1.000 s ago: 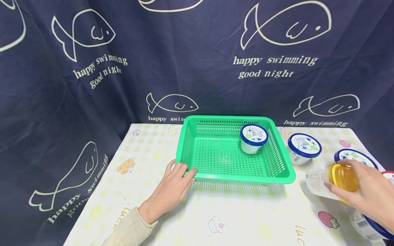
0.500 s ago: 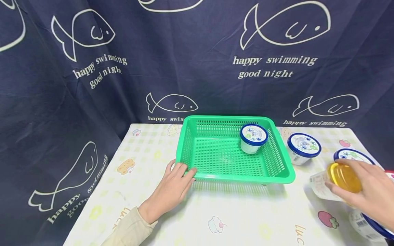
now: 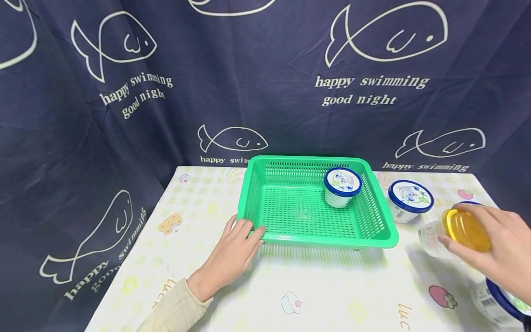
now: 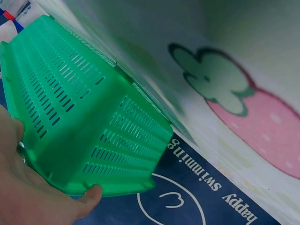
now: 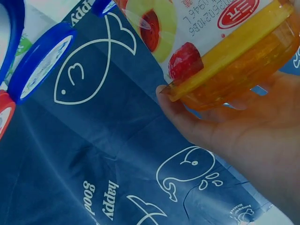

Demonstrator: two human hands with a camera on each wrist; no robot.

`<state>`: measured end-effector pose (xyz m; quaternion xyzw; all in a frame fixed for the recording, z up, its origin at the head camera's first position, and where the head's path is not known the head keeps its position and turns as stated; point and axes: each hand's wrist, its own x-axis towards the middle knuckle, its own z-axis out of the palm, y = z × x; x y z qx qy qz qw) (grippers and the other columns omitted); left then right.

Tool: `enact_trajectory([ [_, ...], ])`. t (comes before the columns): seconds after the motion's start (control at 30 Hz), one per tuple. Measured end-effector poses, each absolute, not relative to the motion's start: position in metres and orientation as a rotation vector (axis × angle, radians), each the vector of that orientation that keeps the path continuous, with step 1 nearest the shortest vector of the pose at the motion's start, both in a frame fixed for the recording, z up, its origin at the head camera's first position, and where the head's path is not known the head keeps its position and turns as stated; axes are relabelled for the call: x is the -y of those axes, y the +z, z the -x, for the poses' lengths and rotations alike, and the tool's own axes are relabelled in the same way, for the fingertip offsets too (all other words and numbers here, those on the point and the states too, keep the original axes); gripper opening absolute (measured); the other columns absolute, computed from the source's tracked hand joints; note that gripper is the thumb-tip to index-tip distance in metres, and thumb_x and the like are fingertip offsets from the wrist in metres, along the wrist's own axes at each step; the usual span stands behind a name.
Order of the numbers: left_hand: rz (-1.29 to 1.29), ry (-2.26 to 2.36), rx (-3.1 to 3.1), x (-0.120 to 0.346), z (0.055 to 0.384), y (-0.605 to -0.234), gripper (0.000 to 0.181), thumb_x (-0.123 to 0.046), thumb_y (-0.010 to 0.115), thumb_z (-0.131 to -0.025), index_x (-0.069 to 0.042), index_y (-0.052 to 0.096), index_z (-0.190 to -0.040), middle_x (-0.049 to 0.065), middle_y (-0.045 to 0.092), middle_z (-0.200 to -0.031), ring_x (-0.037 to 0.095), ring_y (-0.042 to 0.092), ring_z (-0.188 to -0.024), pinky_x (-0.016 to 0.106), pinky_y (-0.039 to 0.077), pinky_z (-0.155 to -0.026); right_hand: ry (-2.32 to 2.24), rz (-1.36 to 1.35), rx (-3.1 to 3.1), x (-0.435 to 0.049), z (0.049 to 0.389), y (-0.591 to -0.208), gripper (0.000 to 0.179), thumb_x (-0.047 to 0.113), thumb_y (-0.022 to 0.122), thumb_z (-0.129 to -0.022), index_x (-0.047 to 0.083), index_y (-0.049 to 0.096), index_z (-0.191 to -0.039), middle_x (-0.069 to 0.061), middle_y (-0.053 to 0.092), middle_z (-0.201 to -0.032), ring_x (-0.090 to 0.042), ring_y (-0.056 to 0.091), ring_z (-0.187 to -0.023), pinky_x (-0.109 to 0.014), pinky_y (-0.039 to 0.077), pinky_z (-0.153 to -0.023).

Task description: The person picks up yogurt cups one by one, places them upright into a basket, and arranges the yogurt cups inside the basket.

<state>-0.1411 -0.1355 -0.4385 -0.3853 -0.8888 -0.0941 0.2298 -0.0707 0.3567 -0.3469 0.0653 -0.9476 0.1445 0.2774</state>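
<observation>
My left hand [image 3: 232, 251] grips the front left corner of a green plastic basket [image 3: 323, 240]. In the left wrist view, the thumb and a finger lie at the basket's rim. Inside the basket, on its right side, stands a white yogurt cup with a blue lid [image 3: 342, 180]. Right of the basket, my right hand [image 3: 498, 244] holds a yogurt cup with a clear yellow lid [image 3: 469, 230] over the table. This cup is tilted, its base toward the basket. The right wrist view shows fruit pictures on its wall, and my fingers around the domed lid [image 5: 234, 79].
Another blue-lidded cup [image 3: 410, 197] stands just right of the basket. A further one [image 3: 493, 299] is at the table's front right, and one behind my right hand is mostly hidden. A red lid [image 5: 4, 110] shows in the right wrist view. A dark blue curtain [image 3: 290, 69] hangs behind the table.
My right hand has moved slightly right and up with the yellow-lidded cup, turning its lid more toward the head view. My left hand and the basket have stayed put.
</observation>
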Motion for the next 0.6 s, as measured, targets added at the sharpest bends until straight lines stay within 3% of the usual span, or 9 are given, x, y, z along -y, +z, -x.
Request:
enact_trajectory([
  [0.1, 1.058, -0.255, 2.446, 0.136, 0.141, -0.439, 0.037, -0.032, 0.029, -0.109, -0.015, 0.057, -0.126, 0.0, 0.051, -0.101, 0.023, 0.049, -0.106, 0.058, 0.031, -0.112, 0.406, -0.197, 2.524, -0.355, 0.073, -0.344, 0.071, 0.032, 0.088, -0.064, -0.003, 0.06, -0.119, -0.034, 0.059, -0.114, -0.052, 0.045, -0.1, -0.053, 0.032, -0.098],
  [0.2, 1.059, -0.255, 2.43, 0.136, 0.141, -0.44, 0.035, -0.031, 0.032, -0.109, -0.014, 0.058, -0.125, 0.001, 0.051, -0.101, 0.023, 0.05, -0.105, 0.059, 0.03, -0.112, 0.428, -0.219, 2.498, -0.352, 0.076, -0.342, 0.071, 0.033, 0.088, -0.065, -0.002, 0.061, -0.121, -0.034, 0.059, -0.116, -0.052, 0.045, -0.102, -0.038, 0.026, -0.11],
  [0.27, 1.059, -0.252, 2.42, 0.136, 0.141, -0.44, 0.035, -0.031, 0.033, -0.109, -0.014, 0.058, -0.125, 0.001, 0.052, -0.1, 0.023, 0.05, -0.104, 0.059, 0.029, -0.112, 0.428, -0.233, 2.478, -0.35, 0.078, -0.339, 0.071, 0.034, 0.087, -0.066, -0.001, 0.061, -0.121, -0.034, 0.059, -0.116, -0.051, 0.045, -0.103, -0.032, 0.022, -0.111],
  [0.47, 1.062, -0.256, 2.415, 0.136, 0.141, -0.439, 0.032, -0.03, 0.035, -0.108, -0.014, 0.058, -0.124, 0.001, 0.052, -0.1, 0.023, 0.05, -0.104, 0.059, 0.028, -0.113, 0.417, -0.231, 2.473, -0.342, 0.083, -0.329, 0.07, 0.033, 0.086, -0.066, -0.002, 0.06, -0.121, -0.031, 0.059, -0.113, -0.051, 0.044, -0.105, -0.049, 0.028, -0.103],
  [0.6, 1.065, -0.257, 2.421, 0.136, 0.141, -0.438, 0.032, -0.03, 0.034, -0.108, -0.015, 0.058, -0.124, 0.001, 0.052, -0.101, 0.023, 0.05, -0.104, 0.06, 0.028, -0.113, 0.431, -0.242, 2.468, -0.337, 0.085, -0.324, 0.069, 0.032, 0.086, -0.067, -0.002, 0.06, -0.121, -0.031, 0.059, -0.113, -0.051, 0.044, -0.106, -0.051, 0.028, -0.101],
])
